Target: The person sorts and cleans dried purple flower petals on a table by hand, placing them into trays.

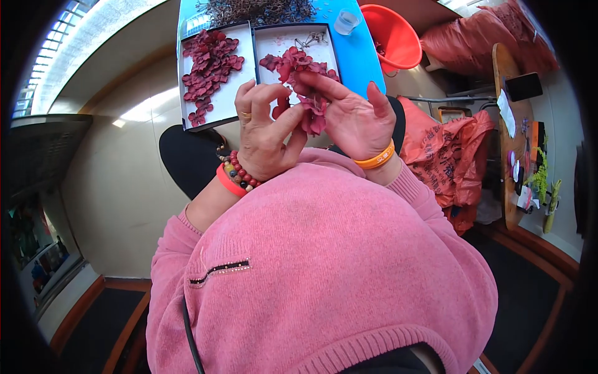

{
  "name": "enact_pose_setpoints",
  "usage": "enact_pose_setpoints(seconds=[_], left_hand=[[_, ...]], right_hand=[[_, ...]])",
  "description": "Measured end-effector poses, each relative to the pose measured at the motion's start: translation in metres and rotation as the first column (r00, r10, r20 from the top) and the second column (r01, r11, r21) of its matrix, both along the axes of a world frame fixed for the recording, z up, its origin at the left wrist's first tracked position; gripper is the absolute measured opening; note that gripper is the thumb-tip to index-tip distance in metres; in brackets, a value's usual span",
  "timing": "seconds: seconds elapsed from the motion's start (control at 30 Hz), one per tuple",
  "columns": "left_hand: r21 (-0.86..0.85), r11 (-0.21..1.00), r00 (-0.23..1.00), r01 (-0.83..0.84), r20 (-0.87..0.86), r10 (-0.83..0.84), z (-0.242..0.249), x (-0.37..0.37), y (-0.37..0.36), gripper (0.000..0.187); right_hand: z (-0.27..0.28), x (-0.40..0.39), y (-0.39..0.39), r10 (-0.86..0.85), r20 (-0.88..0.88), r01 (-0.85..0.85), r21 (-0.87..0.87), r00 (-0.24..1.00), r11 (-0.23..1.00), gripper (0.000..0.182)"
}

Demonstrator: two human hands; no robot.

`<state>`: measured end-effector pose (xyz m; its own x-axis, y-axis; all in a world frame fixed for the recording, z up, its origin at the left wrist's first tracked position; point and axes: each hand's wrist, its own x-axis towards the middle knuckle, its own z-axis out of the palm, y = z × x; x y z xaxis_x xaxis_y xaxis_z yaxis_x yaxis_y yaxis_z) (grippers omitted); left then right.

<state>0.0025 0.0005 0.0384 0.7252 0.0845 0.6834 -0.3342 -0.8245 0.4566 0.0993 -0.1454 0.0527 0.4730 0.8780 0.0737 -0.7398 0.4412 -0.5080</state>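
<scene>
Dark red artificial flowers (314, 118) hang between my two hands, in front of the boxes. My left hand (265, 131), with a ring and a beaded bracelet, is closed, its thumb and forefinger pinching a flower at its edge. My right hand (358, 118), with an orange wristband, is turned palm up and open. Its fingers reach out against the flowers with the thumb held apart; the flowers partly hide its fingertips. More red flowers (293, 61) lie just beyond my hands in the right-hand box (268, 37).
The left box (243, 37) holds a pile of red flowers (208, 68). Brown stems (255, 9) and a clear cup (346, 22) lie on the blue table (367, 68). A red basin (392, 37), red plastic bags (445, 153) and a round wooden table (507, 156) stand to the right.
</scene>
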Motion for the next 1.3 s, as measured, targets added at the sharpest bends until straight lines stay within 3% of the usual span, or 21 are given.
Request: enact_pose_setpoints(seconds=[0.07,0.27,0.3,0.37,0.47,0.63,0.73,0.87,1.0,1.03,1.17,1.3], left_hand=[[-0.010,0.997,0.994,0.074,-0.081,-0.074,0.004,-0.001,0.001,0.026],[-0.168,0.961,0.975,0.219,0.006,-0.221,0.002,-0.002,0.015,0.015],[-0.115,0.963,0.969,0.245,0.020,-0.244,0.003,-0.003,0.019,0.014],[-0.196,0.969,0.984,0.152,0.119,-0.130,0.003,-0.005,0.021,0.016],[-0.329,0.943,0.964,0.041,0.262,0.050,0.002,-0.001,0.026,0.027],[-0.057,0.997,0.993,0.056,0.111,-0.050,0.028,0.000,0.016,0.021],[-0.039,0.996,0.996,0.078,0.038,-0.076,0.018,0.000,0.013,0.015],[-0.273,0.957,0.995,0.092,-0.020,-0.101,0.007,0.002,0.009,0.005],[-0.655,0.752,0.990,-0.075,-0.139,-0.023,0.002,0.007,0.001,0.009],[-0.596,0.802,0.996,-0.040,-0.091,-0.018,-0.001,0.010,0.004,0.011],[-0.612,0.790,0.989,-0.038,-0.138,-0.060,-0.001,0.010,0.003,0.011],[-0.535,0.845,0.991,-0.018,-0.124,-0.057,-0.011,0.013,0.006,0.008]], right_hand=[[0.000,-0.001,0.001,0.012,-0.036,-0.013,-0.024,0.999,1.000,0.074],[-0.009,-0.003,0.001,0.001,-0.077,-0.004,-0.046,0.997,0.999,0.066],[-0.008,-0.004,0.001,-0.012,-0.052,0.009,-0.063,0.999,0.998,0.064],[-0.006,-0.008,0.001,-0.038,-0.004,0.038,-0.094,0.999,0.995,0.060],[-0.008,-0.008,0.000,-0.077,0.213,0.105,-0.124,0.974,0.987,0.056],[-0.004,-0.011,-0.002,-0.043,0.333,0.120,-0.214,0.942,0.970,0.051],[-0.002,-0.012,-0.004,-0.069,0.312,0.148,-0.236,0.948,0.961,0.048],[0.000,-0.012,-0.008,-0.062,0.254,0.128,-0.252,0.965,0.959,0.047],[0.001,-0.015,-0.005,-0.070,0.267,0.146,-0.278,0.961,0.949,0.046],[-0.004,-0.013,-0.007,-0.051,0.276,0.134,-0.291,0.960,0.947,0.045],[-0.004,-0.016,-0.004,-0.067,0.400,0.232,-0.380,0.914,0.896,0.044],[-0.002,-0.013,-0.007,0.016,0.446,0.203,-0.440,0.895,0.875,0.042]])
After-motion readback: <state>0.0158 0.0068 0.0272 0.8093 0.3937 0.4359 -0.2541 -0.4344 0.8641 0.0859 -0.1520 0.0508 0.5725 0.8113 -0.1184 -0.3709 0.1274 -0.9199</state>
